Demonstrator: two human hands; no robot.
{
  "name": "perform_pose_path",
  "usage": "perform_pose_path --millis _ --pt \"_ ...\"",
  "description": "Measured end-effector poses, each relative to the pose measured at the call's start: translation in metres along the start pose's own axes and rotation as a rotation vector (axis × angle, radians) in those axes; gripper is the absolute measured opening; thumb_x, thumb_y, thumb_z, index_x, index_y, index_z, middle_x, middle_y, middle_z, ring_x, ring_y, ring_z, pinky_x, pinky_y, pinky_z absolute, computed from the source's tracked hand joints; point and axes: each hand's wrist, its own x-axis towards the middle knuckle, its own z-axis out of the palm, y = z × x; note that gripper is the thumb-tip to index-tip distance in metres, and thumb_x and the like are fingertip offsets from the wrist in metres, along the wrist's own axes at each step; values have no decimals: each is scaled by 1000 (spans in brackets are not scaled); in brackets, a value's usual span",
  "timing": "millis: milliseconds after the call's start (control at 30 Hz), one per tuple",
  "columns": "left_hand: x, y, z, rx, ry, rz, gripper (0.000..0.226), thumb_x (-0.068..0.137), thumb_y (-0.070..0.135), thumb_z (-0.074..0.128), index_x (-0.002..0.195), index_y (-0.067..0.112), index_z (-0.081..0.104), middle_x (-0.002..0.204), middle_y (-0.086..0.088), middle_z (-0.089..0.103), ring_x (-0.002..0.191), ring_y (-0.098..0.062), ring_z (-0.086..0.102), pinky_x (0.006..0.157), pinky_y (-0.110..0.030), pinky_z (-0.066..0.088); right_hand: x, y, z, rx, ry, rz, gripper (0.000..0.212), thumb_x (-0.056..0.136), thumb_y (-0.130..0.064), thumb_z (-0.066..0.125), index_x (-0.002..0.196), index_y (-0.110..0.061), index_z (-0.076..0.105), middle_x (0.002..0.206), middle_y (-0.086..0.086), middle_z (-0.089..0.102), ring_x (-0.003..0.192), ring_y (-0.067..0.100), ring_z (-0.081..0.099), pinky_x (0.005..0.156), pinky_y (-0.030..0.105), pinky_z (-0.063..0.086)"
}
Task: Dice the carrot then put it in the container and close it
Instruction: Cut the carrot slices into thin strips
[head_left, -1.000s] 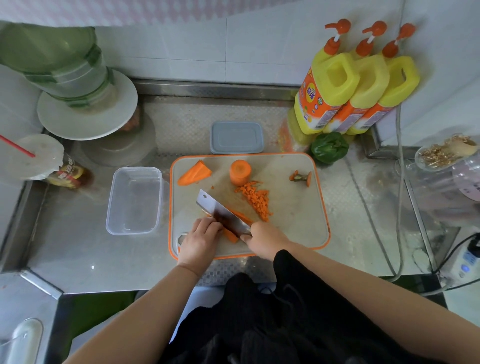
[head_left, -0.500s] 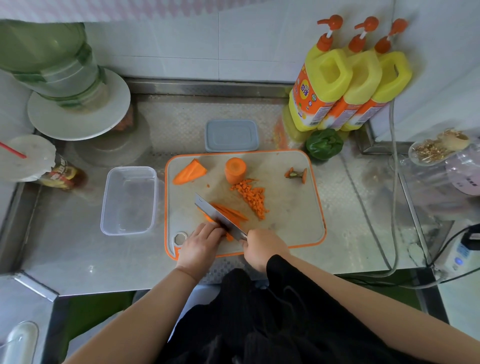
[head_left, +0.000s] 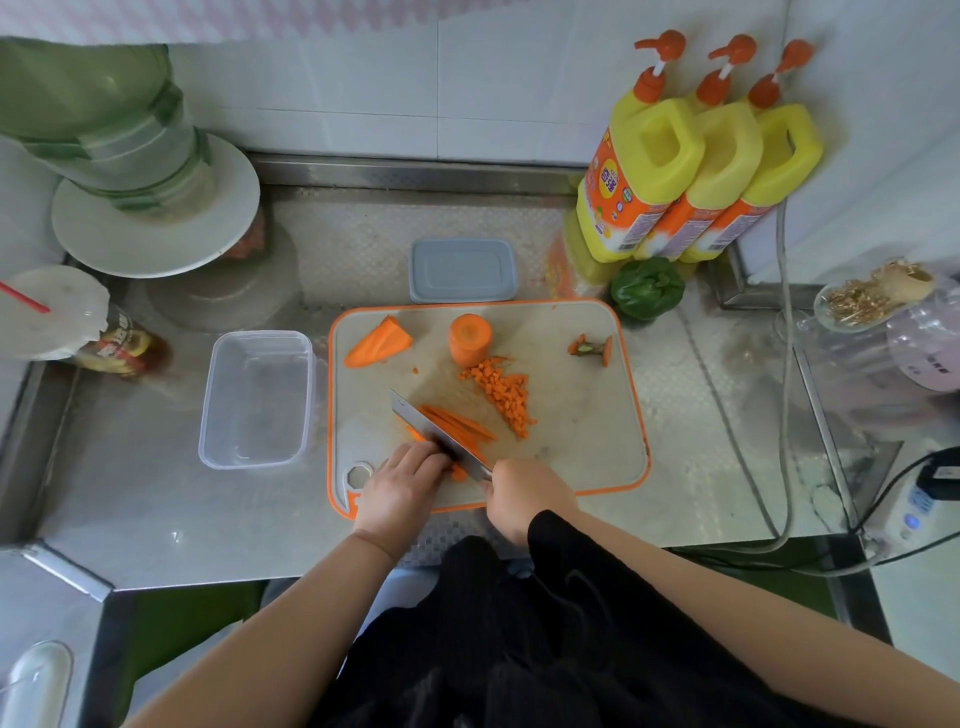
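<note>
On the orange-rimmed cutting board (head_left: 582, 415) my right hand (head_left: 524, 493) grips the handle of a cleaver (head_left: 436, 431), its blade edge down through carrot strips (head_left: 460, 423). My left hand (head_left: 402, 486) presses on the near end of the carrot pieces, left of the blade. A pile of diced carrot (head_left: 501, 389) lies just right of the strips. An upright carrot chunk (head_left: 469, 339), a pointed carrot piece (head_left: 378, 343) and the cut stem end (head_left: 592, 349) sit along the board's far side. The clear container (head_left: 257, 397) stands left of the board, its grey lid (head_left: 462, 270) behind the board.
Three yellow pump bottles (head_left: 691, 176) and a green pepper (head_left: 647, 288) stand at the back right. A green jug on a white plate (head_left: 150, 223) and a lidded cup with a straw (head_left: 52, 312) are at the back left. Cables (head_left: 784, 415) run along the right of the steel counter.
The cleaver has worked leftward across the carrot piece, leaving more cut strips lying to its right. My left hand stays on the carrot's near end.
</note>
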Motion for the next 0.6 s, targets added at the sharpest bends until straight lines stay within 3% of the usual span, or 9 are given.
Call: perform_pose_path --millis 67,167,300,400,533,600 --pt "0 0 0 2 -1 6 14 84 10 65 98 11 70 103 -5 64 91 -23 57 60 -36 56 0 -1 -1 -2 -9 1 20 99 -20 45 109 -9 59 106 10 65 96 29 62 72 33 45" --pt "1 2 -2 -25 -6 5 28 72 -1 80 97 9 70 103 -7 65 91 -25 58 62 -37 57 -1 -3 -2 -13 -18 2 21 99 -20 45 110 -9 58 108 10 65 98 30 62 73 33 44" --pt "1 2 -4 -28 0 13 31 70 -2 80 97 10 70 103 -7 65 90 -27 62 63 -37 58 -1 -6 -5 -27 -23 8 19 99 -20 46 109 -9 58 105 10 64 94 28 62 69 32 43" --pt "2 3 -5 -22 23 19 30 68 -5 80 94 8 72 100 -7 67 85 -27 63 61 -34 57 0 -9 -7 -32 -26 16 16 98 -18 47 104 -9 58 96 8 63 81 25 57 66 32 43" --pt "0 2 -2 11 52 35 19 80 0 59 91 8 73 96 -6 68 83 -24 61 61 -33 57 1 -11 -7 -39 -37 20 12 97 -16 47 98 -10 58 86 7 59 84 27 61 66 32 44" --pt "-1 3 -2 11 58 33 26 82 8 48 90 8 73 95 -5 69 85 -23 60 61 -32 57 -1 -10 -5 -40 -44 18 12 96 -13 46 97 -10 58 92 9 62 88 28 62 68 33 45"
